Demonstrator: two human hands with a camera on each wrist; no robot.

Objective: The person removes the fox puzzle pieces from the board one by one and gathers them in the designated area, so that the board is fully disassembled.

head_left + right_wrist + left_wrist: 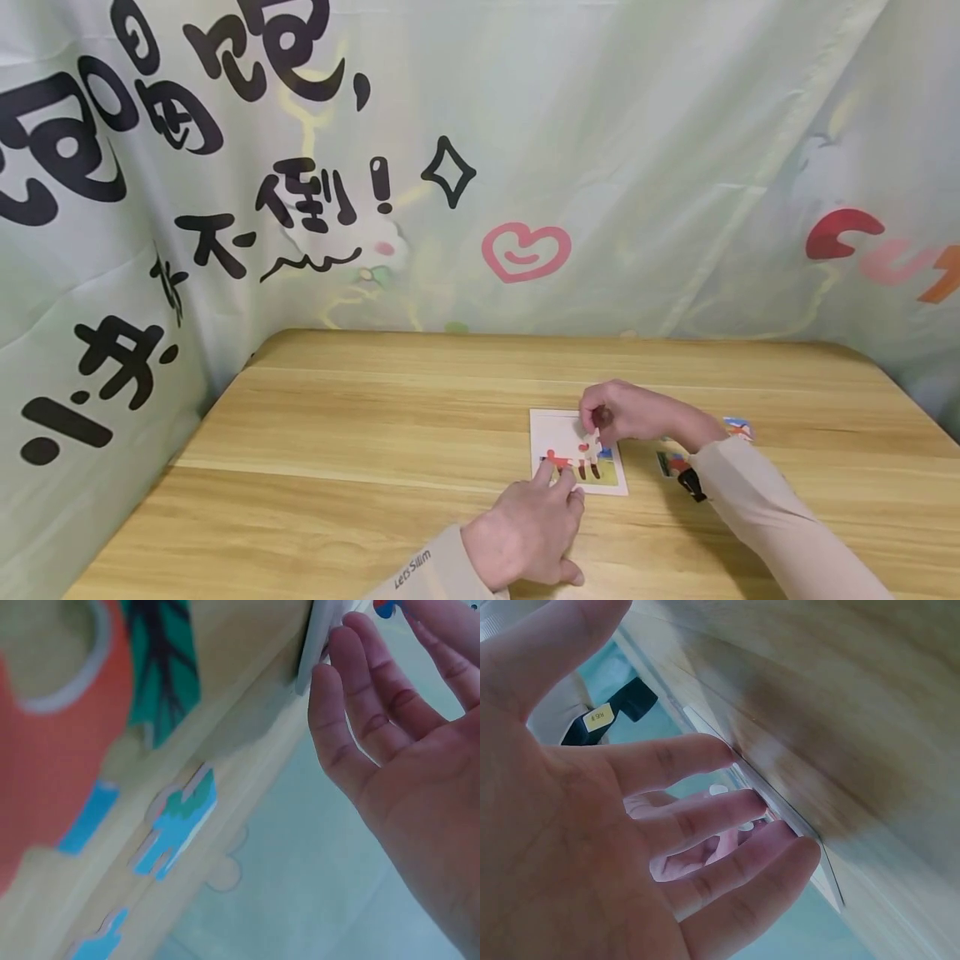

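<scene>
A white puzzle board (542,425) lies on the table with several joined pieces (600,472) along its near part, showing red, cream and yellow-green. My left hand (528,529) is at the board's near edge, fingers extended, fingertips touching the pieces and the border. In the left wrist view, the fingers of the left hand (705,825) are spread and nearly straight. Over the board's far right part is my right hand (626,410), thumb and fingertips pinching a puzzle piece. A red and blue bit of that puzzle piece (385,607) shows at the right wrist view's top edge; the fingers hide the rest.
Loose puzzle pieces lie right of the board, near the right forearm: one blue and orange piece (738,428) and one dark green and red piece (671,463). The right wrist view shows a blue-green piece (184,814) too. A printed curtain (637,167) hangs behind the wooden table (337,433).
</scene>
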